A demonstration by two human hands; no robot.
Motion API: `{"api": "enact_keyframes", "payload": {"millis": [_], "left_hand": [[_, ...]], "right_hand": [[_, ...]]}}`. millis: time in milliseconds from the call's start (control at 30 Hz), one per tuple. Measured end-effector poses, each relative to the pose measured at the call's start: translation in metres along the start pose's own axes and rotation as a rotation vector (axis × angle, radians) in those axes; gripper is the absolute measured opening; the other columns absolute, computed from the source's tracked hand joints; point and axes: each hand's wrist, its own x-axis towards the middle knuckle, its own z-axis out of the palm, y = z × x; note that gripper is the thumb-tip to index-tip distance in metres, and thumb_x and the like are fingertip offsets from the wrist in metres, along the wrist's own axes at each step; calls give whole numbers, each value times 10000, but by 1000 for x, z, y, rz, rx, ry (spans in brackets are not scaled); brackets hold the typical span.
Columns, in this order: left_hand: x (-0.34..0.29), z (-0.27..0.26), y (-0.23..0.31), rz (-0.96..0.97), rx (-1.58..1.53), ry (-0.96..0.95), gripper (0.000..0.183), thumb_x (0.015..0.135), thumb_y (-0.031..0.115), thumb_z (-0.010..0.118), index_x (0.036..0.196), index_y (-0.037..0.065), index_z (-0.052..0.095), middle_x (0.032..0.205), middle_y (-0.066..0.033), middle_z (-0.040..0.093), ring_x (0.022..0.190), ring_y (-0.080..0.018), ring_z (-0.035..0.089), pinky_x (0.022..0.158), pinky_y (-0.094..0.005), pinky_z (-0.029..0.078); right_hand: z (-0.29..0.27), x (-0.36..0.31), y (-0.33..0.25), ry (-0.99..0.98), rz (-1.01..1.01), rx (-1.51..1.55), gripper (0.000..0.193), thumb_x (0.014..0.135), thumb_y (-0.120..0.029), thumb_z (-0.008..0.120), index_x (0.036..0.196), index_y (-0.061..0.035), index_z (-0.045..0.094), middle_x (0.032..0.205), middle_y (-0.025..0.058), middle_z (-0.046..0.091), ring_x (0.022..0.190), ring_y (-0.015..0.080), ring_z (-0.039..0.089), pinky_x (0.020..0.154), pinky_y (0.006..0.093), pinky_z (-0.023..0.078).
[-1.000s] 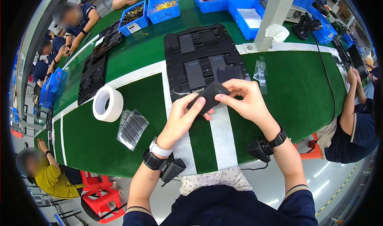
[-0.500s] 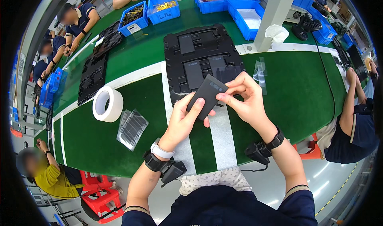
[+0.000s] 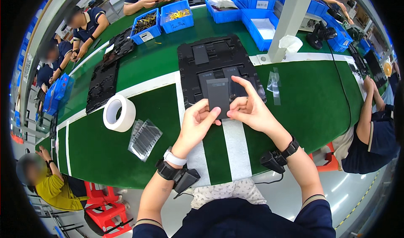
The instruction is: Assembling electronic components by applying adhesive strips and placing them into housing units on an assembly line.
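Observation:
Held up over the near edge of a black moulded tray (image 3: 185, 63) is a flat, black rectangular pack (image 3: 217, 96), which looks like a battery. My left hand (image 3: 198, 122) grips its lower left side, with the thumb on the face and the fingers curled behind. At the lower right edge my right hand (image 3: 252, 114) pinches with its thumb and bent fingers, while the index finger points up and away from the pack. Similar dark packs, such as a far one (image 3: 200, 54), lie in the tray's recesses, and the held pack partly hides the nearer ones.
To the left lie a white tape roll (image 3: 128, 114) and clear strip sheets (image 3: 145, 141). A clear film piece (image 3: 275, 86) lies right of the tray. Behind are blue bins (image 3: 176, 24) and a grey post (image 3: 286, 32). Co-workers sit around the green table (image 3: 105, 154).
The pack has turned from tilted to nearly upright. My right hand has slid from its upper right corner down to its lower right edge, and the index finger has lifted.

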Motion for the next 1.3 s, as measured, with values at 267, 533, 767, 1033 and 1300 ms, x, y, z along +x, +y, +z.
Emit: {"api": "enact_keyframes", "payload": {"millis": [267,533,767,1033,1300], "left_hand": [[1,-5,-12,-58,189,-25,288,877,118,552,1130,-11,502,839,-25,544,637,-50,507,583,-180,430],[3,-9,-19,-48,169,-52,197,881,105,538,1036,-18,548,812,-29,563,669,-43,509,590,-178,434],[3,-11,-20,-48,180,-66,180,877,93,542,1021,-13,555,814,-22,563,697,-38,516,595,-177,438],[4,-13,-21,-37,177,-72,173,876,95,543,1014,-9,559,801,-17,567,671,-39,515,592,-175,436],[7,-13,-22,-25,165,-83,183,876,108,545,1015,-10,556,806,-24,572,643,-43,511,586,-176,435]], "right_hand": [[-44,73,-6,425,-267,-531,389,748,-5,605,1076,-54,402,671,81,603,586,130,589,553,254,460],[-54,120,16,450,-233,-758,241,778,-108,593,1004,-31,559,877,163,628,769,287,607,719,360,474],[-59,110,28,274,-316,-1183,353,746,-40,498,1088,-40,582,1196,200,498,1074,349,471,934,390,389],[-60,110,18,107,-226,-1284,471,710,-16,476,1171,-68,556,1288,213,422,1146,362,401,983,396,352],[-61,97,-4,-1,-287,-1015,517,661,55,460,1146,-91,564,1261,188,463,1139,331,447,983,373,356]]}}
